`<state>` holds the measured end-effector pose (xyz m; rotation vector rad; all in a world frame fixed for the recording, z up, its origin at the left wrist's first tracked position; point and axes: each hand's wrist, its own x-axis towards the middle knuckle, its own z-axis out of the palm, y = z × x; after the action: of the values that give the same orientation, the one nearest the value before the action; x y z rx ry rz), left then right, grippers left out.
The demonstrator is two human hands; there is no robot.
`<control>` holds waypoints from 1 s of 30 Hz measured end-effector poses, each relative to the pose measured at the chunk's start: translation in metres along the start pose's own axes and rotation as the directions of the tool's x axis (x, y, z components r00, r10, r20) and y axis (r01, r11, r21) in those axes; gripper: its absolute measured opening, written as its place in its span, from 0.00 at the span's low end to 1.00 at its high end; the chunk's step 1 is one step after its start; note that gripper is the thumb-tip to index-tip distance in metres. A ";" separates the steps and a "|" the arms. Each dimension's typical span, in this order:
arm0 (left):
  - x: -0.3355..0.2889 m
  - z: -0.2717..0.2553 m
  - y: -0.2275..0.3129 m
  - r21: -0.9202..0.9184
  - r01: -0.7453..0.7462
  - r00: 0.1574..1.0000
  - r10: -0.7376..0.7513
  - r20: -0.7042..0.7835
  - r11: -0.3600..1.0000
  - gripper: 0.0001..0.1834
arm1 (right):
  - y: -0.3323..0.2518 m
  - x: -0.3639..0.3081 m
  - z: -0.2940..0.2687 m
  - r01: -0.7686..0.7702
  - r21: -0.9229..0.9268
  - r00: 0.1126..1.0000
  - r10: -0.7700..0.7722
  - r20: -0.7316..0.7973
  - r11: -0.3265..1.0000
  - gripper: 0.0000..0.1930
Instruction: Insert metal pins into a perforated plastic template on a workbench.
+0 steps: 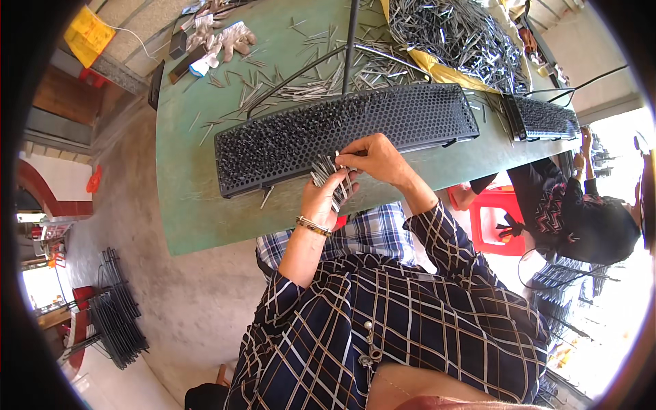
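Left hand [326, 193] clutched a fan of thin grey metal pins [329, 172] at the green table's [184, 184] near edge, handy for the right hand [374, 156], whose fingers pinched one pin by the long black perforated plastic tray [342, 130].

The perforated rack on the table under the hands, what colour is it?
The long perforated rack is black, lying on the green table; the head view shows it best.

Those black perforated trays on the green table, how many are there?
2. One long black tray lies across the middle of the green table, just beyond the left hand and right hand. A second tray sits at the right end, partly cut off; others may be hidden.
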<state>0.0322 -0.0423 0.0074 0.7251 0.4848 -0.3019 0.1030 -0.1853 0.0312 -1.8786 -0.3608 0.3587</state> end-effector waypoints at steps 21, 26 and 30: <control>0.009 -0.014 -0.004 -0.010 0.073 0.997 -0.073 0.004 0.997 0.11 | -0.001 0.049 0.009 0.296 -0.249 0.831 -0.377 -0.408 0.922 0.07; 0.007 -0.017 -0.003 0.026 0.095 0.995 -0.096 0.014 0.995 0.12 | 0.009 0.049 0.011 0.424 -0.407 0.776 -0.556 -0.297 0.809 0.06; 0.003 -0.015 -0.001 0.031 0.091 0.995 -0.092 0.030 0.995 0.14 | 0.009 0.047 0.015 0.442 -0.517 0.752 -0.617 -0.232 0.733 0.06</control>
<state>0.0298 -0.0328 -0.0047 0.7275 0.4855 -0.4062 0.1397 -0.1562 0.0143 -2.1037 -0.7401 -0.5473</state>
